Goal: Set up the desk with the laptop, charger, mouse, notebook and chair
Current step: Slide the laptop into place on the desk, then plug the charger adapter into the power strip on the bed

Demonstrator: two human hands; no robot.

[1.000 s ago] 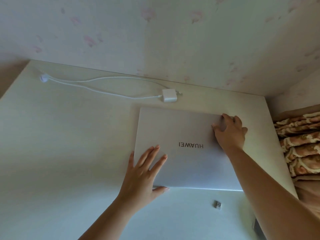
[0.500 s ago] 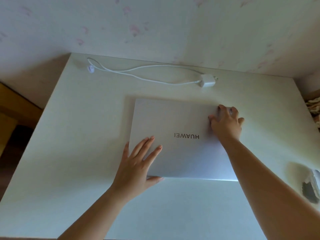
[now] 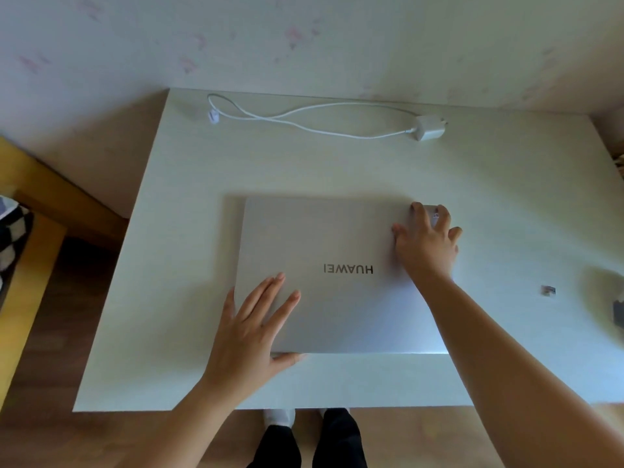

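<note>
Pale matte desk [image 3: 189, 251] bears flat, smooth silver laptop [image 3: 337, 298].

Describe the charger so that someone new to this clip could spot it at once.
Start at the pale wooden desk against the wall. Along its far edge, beyond the closed silver laptop, lies the white charger: a small square plug block trailing a looped white cable leftward. It is the only corded thing on the desk.
</note>
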